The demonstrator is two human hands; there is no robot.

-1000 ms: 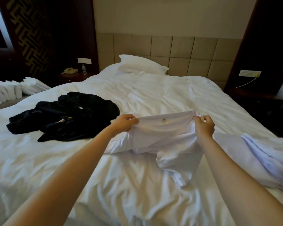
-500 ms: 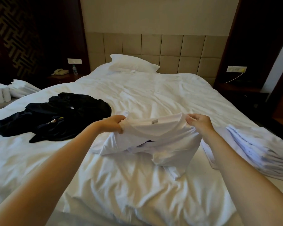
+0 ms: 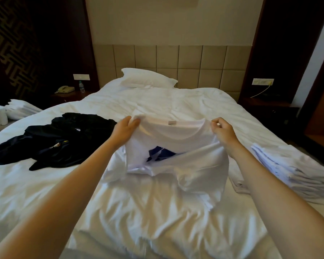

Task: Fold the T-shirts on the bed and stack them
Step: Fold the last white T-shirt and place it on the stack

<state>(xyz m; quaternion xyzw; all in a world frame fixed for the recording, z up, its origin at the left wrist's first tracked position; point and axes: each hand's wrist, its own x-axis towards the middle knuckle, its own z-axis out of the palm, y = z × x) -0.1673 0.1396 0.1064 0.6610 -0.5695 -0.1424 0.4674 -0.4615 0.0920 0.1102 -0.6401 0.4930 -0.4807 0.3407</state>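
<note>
Nearest the camera, two bare forearms reach forward over the rumpled white bed. Mid-bed, both hands hold one white T-shirt up by its neck end. Left hand grips bunched cloth at the shirt's left shoulder, fingers curled round the fold. Right hand pinches the right shoulder edge between thumb and curled fingers. Neck opening faces the camera, with a small grey label at the back of the collar. The upper part is stretched between the hands; the lower part sags and lies crumpled on the bed cover. A dark blue patch shows in a gap among the folds; cannot tell what it is.

Right of the right arm, a stack of folded white T-shirts sits at the bed's right edge, apart from the held shirt. On the left side of the bed, a heap of black clothes lies unfolded.

Farther back, a white pillow lies at the head of the bed against a tan padded headboard. Left of the bed, a dark nightstand carries a telephone and a small bottle. White folded linens show at the far left edge.
</note>
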